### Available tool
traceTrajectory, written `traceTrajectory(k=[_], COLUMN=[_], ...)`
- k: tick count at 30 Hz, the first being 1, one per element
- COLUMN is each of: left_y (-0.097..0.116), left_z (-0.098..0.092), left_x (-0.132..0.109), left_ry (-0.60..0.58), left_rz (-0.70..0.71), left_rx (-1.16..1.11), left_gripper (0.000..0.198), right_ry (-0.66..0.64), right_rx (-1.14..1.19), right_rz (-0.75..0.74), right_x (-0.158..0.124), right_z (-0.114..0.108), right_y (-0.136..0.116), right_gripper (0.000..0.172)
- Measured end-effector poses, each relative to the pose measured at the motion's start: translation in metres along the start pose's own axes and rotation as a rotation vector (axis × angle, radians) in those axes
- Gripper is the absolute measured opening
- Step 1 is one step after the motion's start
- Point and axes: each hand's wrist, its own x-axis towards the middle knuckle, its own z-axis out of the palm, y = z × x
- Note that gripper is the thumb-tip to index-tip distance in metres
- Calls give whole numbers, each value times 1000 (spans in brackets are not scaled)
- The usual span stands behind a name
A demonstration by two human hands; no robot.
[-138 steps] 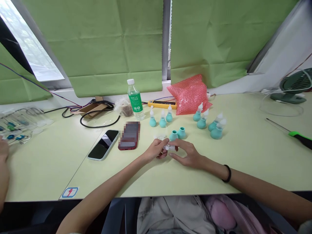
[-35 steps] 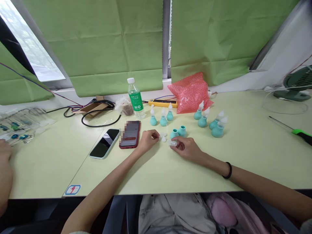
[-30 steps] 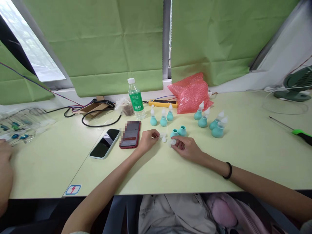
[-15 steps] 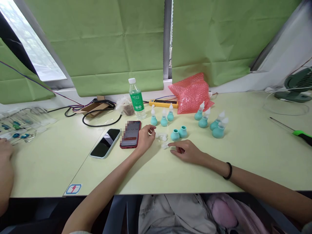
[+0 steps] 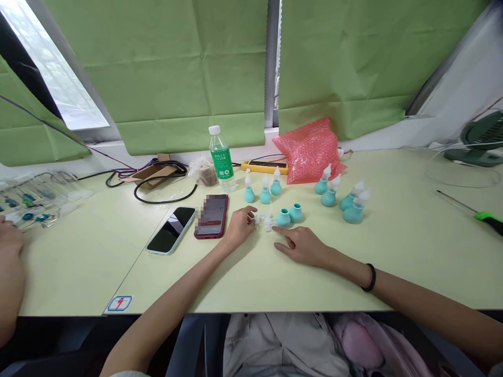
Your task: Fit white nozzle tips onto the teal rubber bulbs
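Resting over the worktop in the head view, the two hands flank a small cluster of clear plastic pieces. The left hand is half curled at the cluster's left edge; I cannot tell whether its fingertips pinch a piece. The right hand has forefinger extended and thumb spread apart, gripping nothing visible, its fingertip at or just beside a piece. Two teal bulbs without tips stand just beyond the right hand; tipped bulbs stand farther off, three beyond the gap between the hands and four beyond and right of the right hand.

The pieces look light, so a stray push could scatter them, and a raised right knuckle might topple a tipless bulb. The left wrist could nudge the red-cased phone beside it. The pieces blur together, beyond counting; the left hand's farther fingers are hidden. A co-worker's hand, far left, and a screwdriver, far right, are cut off.
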Motion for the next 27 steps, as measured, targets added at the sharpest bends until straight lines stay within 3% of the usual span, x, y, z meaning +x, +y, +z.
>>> traceTrajectory(k=[4, 8, 11, 13, 15, 19, 22, 25, 27], left_y=[4, 6, 6, 6, 7, 11, 17, 23, 25], left_z=[-3, -9, -12, -11, -7, -3, -11, -26, -33], left_x=[1, 1, -1, -3, -5, -8, -1, 21, 44], left_ry=[29, 42, -105, -249, -300, -159, 9, 211, 276], left_rz=[-8, -37, -49, 11, 72, 108, 120, 78, 75], left_rx=[-30, 83, 192, 208, 201, 273, 312, 370, 456], left_gripper=[16, 7, 7, 9, 6, 5, 9, 19, 30], right_ry=[-8, -8, -8, -12, -17, -35, -54, -65, -60], right_rx=[-31, -22, -11, -12, -13, -21, -21, -19, -18], right_rz=[-6, -26, -43, -43, -39, -22, 3, 13, 16], right_x=[-1, -1, -1, -1, -1, 0, 0, 0, 0], right_z=[-1, -2, -3, -3, -4, -5, -6, -6, -6], right_y=[-2, -3, -3, -3, -4, -5, -6, -7, -7], right_gripper=[44, 40, 36, 34, 33, 33, 34, 34, 33])
